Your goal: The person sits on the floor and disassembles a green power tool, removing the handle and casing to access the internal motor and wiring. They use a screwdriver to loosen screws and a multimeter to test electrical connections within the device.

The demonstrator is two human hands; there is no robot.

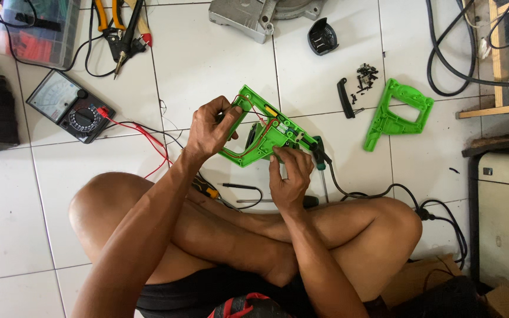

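Two bare hands hold an open bright green plastic tool-handle half above the white tiled floor. The left hand pinches its upper loop; the right hand presses fingertips onto the wired switch area, where red wires run inside. This looks like wiring inspection; any next move calls for a steady grip. Nearby lie a matching green cover, loose black screws and an analogue multimeter.

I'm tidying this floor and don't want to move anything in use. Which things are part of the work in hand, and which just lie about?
In hand: green handle shell, held by left hand and right hand.

Lying about: second green shell, screws, multimeter, pliers, screwdriver.
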